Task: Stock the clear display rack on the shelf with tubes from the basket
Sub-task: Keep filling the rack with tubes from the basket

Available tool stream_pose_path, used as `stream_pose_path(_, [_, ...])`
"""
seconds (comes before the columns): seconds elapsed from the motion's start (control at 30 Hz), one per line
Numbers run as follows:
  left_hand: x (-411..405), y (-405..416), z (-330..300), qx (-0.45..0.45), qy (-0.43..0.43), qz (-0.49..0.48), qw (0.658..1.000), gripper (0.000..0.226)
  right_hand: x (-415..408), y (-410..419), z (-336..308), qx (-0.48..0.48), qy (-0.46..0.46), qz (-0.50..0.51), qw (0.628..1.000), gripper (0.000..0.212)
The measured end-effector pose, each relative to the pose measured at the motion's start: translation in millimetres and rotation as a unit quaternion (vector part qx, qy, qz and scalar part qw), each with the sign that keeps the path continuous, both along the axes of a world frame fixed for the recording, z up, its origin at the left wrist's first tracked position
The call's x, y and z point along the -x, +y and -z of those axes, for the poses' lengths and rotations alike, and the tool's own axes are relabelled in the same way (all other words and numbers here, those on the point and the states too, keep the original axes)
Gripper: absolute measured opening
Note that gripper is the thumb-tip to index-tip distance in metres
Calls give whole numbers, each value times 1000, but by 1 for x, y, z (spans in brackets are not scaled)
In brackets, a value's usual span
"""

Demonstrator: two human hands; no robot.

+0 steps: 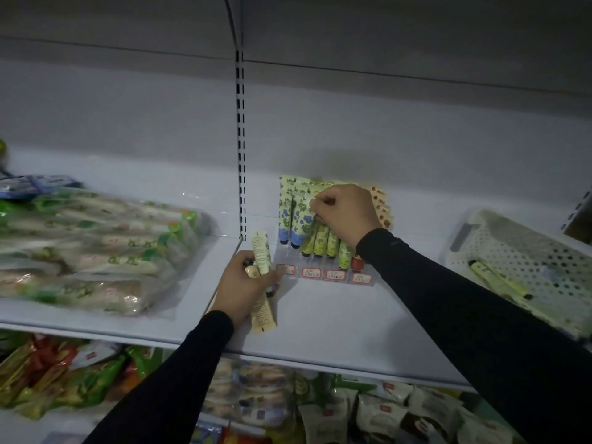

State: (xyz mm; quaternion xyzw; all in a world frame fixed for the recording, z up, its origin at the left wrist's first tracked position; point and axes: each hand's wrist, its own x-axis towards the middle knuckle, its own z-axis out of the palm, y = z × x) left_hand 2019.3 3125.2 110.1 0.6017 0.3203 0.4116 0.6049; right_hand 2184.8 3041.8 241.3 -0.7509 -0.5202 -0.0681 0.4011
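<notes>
2 spare tubes (262, 277) are being gripped in the curled left hand (245, 285) beside the clear rack (323, 264) as ready stock, while 1 green tube (315, 206) is being pinched by the right hand (347, 213) for slotting upright.

the right hand (347, 213) covers the tops of the middle tubes in the clear display rack (323, 267). the price tags (333, 274) along its front are too small to read. the white basket (499, 251) is cut off by the right edge. the bagged goods (89, 248) on the left are blurred.
</notes>
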Motion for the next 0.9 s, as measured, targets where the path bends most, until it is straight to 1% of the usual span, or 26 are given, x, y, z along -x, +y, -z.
stream_pose_path(0.13, [1,0,1,-34,38,4,999,32,2,11,7,23,-50,25,998,31])
stream_pose_path(0.37, [0,0,1,-28,37,1,999,26,6,24,12,36,-92,33,995,35])
stream_pose_path(0.5, [0,3,4,-25,33,3,999,26,9,28,11,67,-124,51,989,36])
stream_pose_path(0.7, [0,4,5,-25,32,5,999,25,10,32,6,92,-116,79,986,45])
stream_pose_path(0.9, [0,4,4,-14,27,9,999,25,8,37,0,118,-98,78,985,45])
